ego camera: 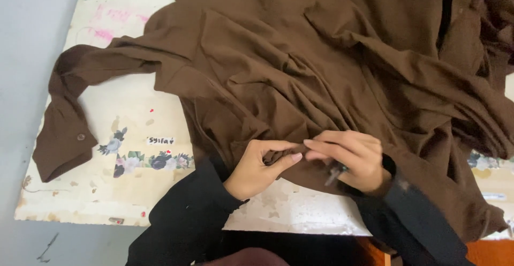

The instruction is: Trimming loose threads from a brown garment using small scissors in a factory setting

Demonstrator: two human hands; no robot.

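While the brown shirt lies crumpled on the table, both hands pinch its hem. Left hand fingers close narrowly on the cloth; right hand also grips a small metal tool.

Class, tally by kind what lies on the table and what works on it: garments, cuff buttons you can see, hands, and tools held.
Brown garment: 1
Cuff button: 1
Hands, left hand and right hand: 2
Small metal tool in the right hand: 1
Total: 5

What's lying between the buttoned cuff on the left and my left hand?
In the head view, bare cream table top with flower stickers lies between the cuff and the left hand; no cloth covers that stretch.
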